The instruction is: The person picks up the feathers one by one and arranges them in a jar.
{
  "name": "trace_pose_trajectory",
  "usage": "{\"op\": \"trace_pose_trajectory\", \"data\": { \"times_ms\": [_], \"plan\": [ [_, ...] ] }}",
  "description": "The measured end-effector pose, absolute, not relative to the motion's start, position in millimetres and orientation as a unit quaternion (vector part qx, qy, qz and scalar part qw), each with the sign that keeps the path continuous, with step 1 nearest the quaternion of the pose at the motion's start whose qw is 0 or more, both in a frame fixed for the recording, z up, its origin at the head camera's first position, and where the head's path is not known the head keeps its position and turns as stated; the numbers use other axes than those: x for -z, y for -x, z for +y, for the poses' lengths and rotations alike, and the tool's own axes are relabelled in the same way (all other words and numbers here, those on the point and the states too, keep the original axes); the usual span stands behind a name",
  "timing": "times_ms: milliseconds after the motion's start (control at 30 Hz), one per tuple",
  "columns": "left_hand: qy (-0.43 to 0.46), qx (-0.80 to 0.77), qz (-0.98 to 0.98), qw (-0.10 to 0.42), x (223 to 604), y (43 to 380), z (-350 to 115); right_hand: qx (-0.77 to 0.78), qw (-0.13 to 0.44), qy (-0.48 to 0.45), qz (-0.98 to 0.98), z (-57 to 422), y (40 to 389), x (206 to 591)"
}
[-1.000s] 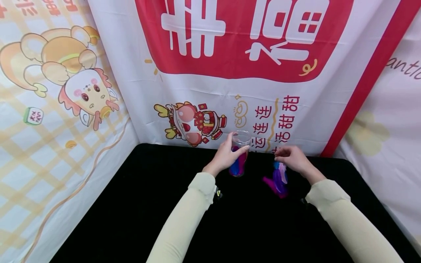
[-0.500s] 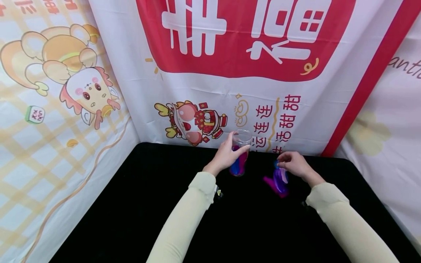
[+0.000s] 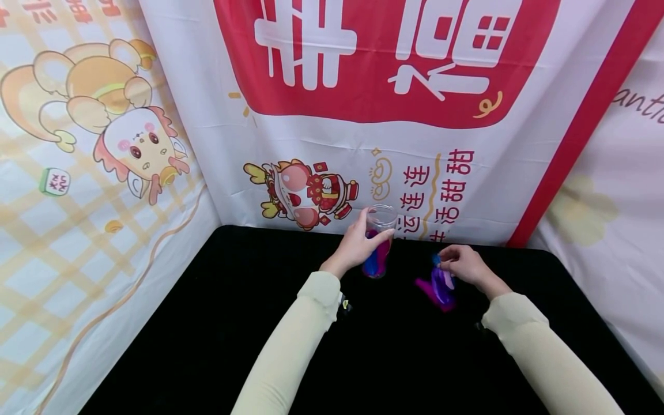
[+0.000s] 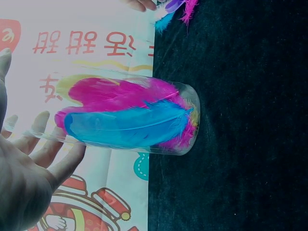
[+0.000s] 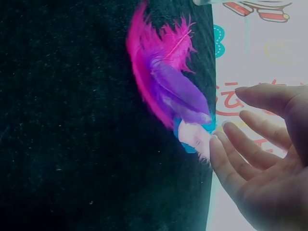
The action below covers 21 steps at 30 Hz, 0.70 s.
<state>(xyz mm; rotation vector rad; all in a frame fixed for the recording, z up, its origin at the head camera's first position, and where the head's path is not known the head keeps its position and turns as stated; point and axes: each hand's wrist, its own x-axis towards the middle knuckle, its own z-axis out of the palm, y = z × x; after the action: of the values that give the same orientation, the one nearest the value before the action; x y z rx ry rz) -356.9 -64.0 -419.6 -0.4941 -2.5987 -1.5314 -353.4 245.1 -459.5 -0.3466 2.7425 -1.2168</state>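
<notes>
My left hand (image 3: 358,241) holds a clear cylindrical jar (image 3: 383,216) by its side, thumb and fingers round its wall. The jar stands upright on the black table. Inside it, in the left wrist view, are a blue feather (image 4: 125,124), magenta feathers (image 4: 115,94) and a bit of yellow. To the right, a loose heap of feathers lies on the table: a purple feather (image 5: 180,91), magenta ones (image 5: 139,62), a pale pink one (image 5: 193,134) and some blue. My right hand (image 5: 269,154) is at the heap's pale pink end, fingers spread, one fingertip at that feather's edge.
The black cloth-covered table (image 3: 290,346) ends at a printed white cloth backdrop (image 3: 223,190), close behind the jar and the feathers. A patterned cloth wall (image 3: 67,242) runs along the left side.
My right hand has come down and slightly right, to the top end of the feather heap. The left hand and the jar have stayed in place.
</notes>
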Motion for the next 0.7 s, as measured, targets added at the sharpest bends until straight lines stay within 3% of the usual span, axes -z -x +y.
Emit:
{"op": "trace_pose_trajectory", "data": {
  "times_ms": [700],
  "plan": [
    [0.157, 0.500, -0.851, 0.035, 417.9, 355.9, -63.8, 0.407, 0.089, 0.107, 0.903, 247.0, 352.9, 473.1]
  ]
}}
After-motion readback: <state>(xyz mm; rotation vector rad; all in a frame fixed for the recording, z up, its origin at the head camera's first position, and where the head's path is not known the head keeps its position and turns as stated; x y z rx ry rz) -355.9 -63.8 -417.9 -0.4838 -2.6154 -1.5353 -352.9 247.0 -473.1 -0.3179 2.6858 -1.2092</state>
